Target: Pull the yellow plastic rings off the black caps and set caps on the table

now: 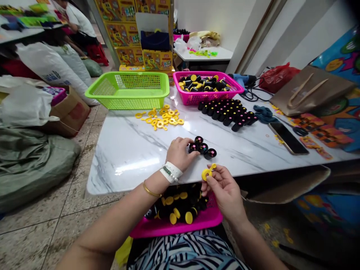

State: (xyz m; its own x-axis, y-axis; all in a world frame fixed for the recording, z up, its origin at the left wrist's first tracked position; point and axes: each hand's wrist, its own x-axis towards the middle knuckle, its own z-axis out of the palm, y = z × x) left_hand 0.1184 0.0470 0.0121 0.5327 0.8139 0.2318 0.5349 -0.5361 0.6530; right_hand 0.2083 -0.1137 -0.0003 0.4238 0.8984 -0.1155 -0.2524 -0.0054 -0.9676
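Note:
My left hand (180, 152) reaches over the marble-patterned table, its thumb and fingers closed around the leftmost of a small group of black cylinders (203, 148) with coloured dots on their ends. Between the thumb and fingers of my right hand (226, 189), just above the table's front edge, is a yellow plastic ring with a small tab (207, 173). Farther back lies a loose pile of similar yellow rings (163, 118). Under my hands, a pink basket (180, 229) on my lap holds black cylinders with yellow caps.
A green basket (126, 103) stands at the back left of the table (135, 150), beside a pink basket (194, 99) full of black and yellow pieces. Rows of black cylinders (225, 112) stand right of centre. A phone (288, 138), scissors (300, 131) and paper bag (309, 90) are farther right.

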